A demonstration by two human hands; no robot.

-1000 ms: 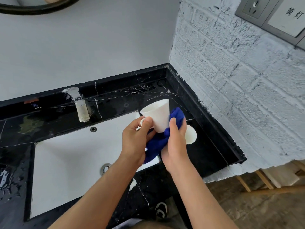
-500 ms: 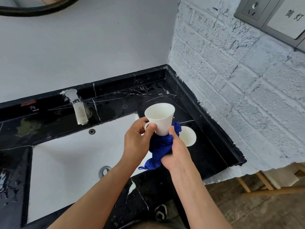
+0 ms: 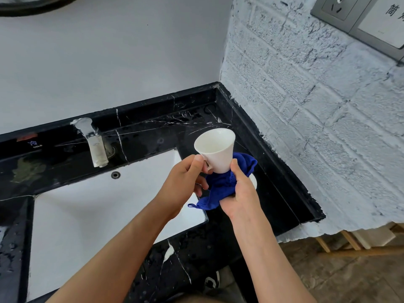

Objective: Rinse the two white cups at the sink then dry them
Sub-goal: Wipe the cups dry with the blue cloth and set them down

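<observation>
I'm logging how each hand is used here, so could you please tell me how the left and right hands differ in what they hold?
The left hand pinches the white cup by its handle side, while the right hand grips the blue cloth. The left hand meets bare cup; the right hand bunches cloth around the cup's base. Both hands are closed and raised over the sink's right end.

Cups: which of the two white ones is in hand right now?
The upright white cup, pinched by the left hand. The other cup sits on the counter, mostly hidden behind the blue cloth.
</observation>
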